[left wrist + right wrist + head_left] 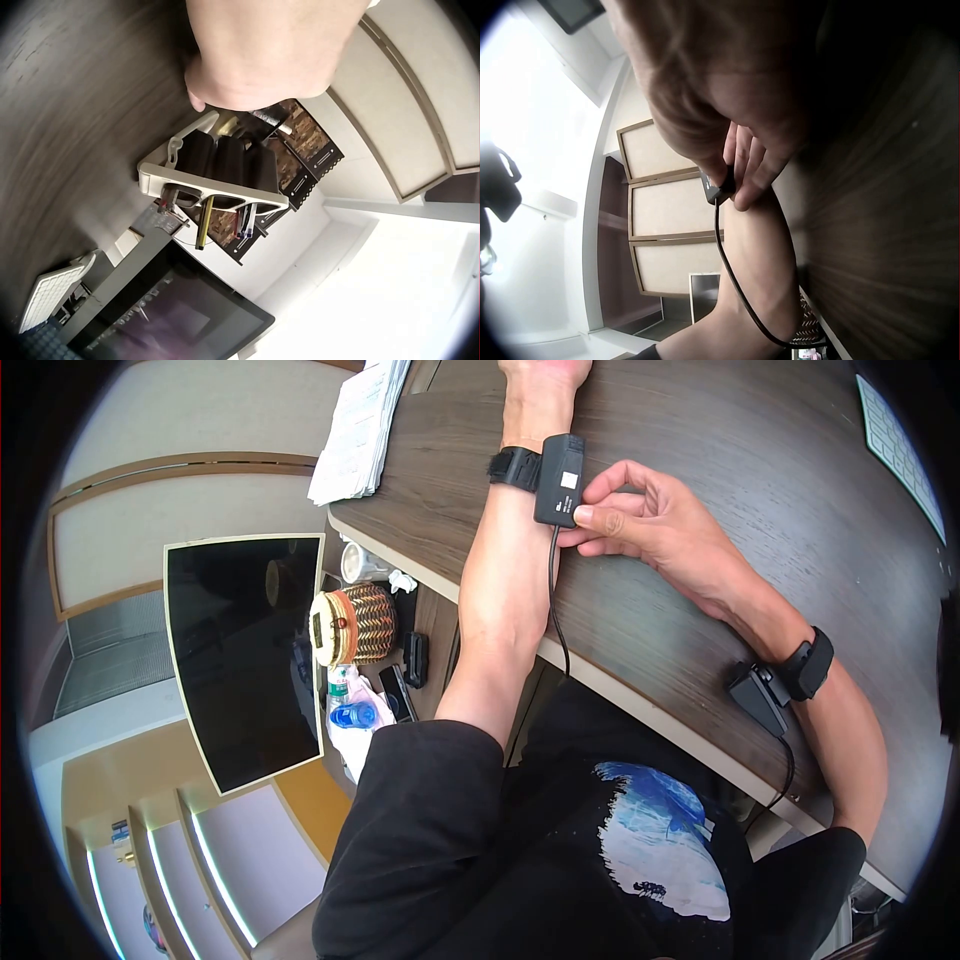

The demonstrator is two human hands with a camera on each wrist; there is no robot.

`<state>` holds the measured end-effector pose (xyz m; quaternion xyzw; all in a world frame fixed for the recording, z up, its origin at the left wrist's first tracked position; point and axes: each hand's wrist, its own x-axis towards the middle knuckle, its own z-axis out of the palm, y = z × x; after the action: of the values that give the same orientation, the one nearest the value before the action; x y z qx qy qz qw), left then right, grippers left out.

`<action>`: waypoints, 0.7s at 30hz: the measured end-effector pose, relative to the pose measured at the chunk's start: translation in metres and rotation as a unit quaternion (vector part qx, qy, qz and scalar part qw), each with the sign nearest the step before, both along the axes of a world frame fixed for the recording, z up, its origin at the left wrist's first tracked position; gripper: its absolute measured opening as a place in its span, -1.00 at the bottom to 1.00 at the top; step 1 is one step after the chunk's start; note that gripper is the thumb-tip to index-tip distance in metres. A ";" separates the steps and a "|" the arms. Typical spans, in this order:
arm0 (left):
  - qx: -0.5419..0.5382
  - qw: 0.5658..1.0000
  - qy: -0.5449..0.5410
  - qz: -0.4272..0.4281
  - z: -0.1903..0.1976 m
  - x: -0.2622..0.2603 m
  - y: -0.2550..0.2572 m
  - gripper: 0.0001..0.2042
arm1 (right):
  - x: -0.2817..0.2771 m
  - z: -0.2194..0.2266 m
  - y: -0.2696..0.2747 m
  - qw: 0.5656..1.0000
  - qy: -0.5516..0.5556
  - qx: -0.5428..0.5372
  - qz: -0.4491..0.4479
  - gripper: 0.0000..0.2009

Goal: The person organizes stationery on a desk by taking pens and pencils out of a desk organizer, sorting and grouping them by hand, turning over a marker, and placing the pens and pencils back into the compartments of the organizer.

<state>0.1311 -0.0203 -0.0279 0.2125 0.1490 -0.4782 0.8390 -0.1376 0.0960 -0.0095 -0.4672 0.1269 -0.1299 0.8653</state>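
Note:
In the head view, my left forearm stretches across the desk, with the left hand [545, 368] cut off at the top edge. On that wrist sits a small black camera [551, 502], held by a black strap [515, 468]. My right hand [668, 525] pinches the camera's lower end between thumb and fingers. A thin black cable [559, 605] runs down from it along the forearm. The right wrist view shows the same grip close up on the camera [712, 189]. In the left wrist view the left hand [262, 56] fills the top, its fingers hidden.
A paper stack [358, 435] lies at the desk's far left, a white keyboard [900, 455] at the right. Beyond the desk edge stand a monitor [245, 660], a woven basket [372, 623] and a blue-capped bottle [352, 715]. A pen organizer [217, 189] stands past the left hand.

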 end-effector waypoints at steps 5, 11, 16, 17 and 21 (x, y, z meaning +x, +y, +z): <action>-0.002 1.000 -0.004 -0.006 0.000 0.005 0.000 -0.75 | 0.006 -0.002 -0.001 1.000 0.001 0.004 0.001 -0.76; 0.003 1.000 -0.009 -0.004 0.004 0.000 0.002 -0.74 | 0.006 -0.002 -0.001 1.000 -0.001 0.009 0.001 -0.77; 0.006 1.000 -0.011 -0.003 -0.007 0.007 -0.005 -0.73 | 0.005 0.000 -0.001 1.000 0.003 0.010 0.002 -0.77; 0.008 1.000 -0.014 -0.003 -0.008 0.007 -0.005 -0.73 | 0.006 0.000 -0.001 1.000 0.003 0.011 0.003 -0.77; 0.001 1.000 -0.022 -0.010 -0.010 0.007 -0.005 -0.72 | 0.005 -0.001 -0.001 1.000 0.001 0.010 0.003 -0.77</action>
<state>0.1378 -0.0249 -0.0377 0.2252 0.1294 -0.4816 0.8370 -0.1322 0.0946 -0.0105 -0.4592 0.1277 -0.1257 0.8701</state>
